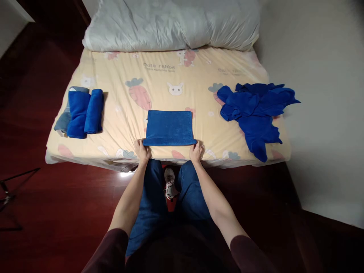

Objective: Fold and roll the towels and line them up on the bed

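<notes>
Folded blue towel [169, 127] flat at near edge of bed [127, 102]; left hand [142, 150] and right hand [196, 151] apart, pinching near corners; likely soft, light, limp, non-slip terry; best gripped at corners, both hands.
</notes>
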The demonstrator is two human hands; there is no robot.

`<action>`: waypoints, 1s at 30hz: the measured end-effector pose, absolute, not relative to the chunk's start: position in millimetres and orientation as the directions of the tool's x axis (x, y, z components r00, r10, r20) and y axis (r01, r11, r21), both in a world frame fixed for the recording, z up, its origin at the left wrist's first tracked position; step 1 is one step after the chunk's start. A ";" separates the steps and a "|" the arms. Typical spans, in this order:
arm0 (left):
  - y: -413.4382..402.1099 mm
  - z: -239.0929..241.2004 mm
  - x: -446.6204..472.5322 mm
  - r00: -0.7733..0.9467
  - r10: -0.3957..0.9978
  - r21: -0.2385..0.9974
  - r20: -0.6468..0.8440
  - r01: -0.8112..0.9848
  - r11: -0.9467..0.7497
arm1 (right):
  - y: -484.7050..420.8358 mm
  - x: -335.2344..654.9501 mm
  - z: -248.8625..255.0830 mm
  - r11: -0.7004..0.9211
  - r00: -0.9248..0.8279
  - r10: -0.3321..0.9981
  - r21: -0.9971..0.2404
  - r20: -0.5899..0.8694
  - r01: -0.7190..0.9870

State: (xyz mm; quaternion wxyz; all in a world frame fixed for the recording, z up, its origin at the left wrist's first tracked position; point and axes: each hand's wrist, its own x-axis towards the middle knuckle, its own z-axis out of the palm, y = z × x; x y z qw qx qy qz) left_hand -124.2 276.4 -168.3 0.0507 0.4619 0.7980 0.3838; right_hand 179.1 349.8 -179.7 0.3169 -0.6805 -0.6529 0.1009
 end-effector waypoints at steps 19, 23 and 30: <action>279.6 -168.6 -118.6 -0.648 0.704 0.671 0.291 0.663 0.332 | 351.2 176.2 -177.8 0.050 0.148 0.934 -0.529 0.325 0.847; 279.5 -169.1 -119.1 -0.653 0.712 0.677 0.258 0.649 0.349 | 351.2 175.7 -178.4 0.044 0.169 0.928 -0.550 0.331 0.834; 277.9 -169.0 -119.1 -0.626 0.722 0.624 0.295 0.699 0.350 | 353.0 172.1 -172.8 0.005 0.223 0.918 -0.572 0.328 0.820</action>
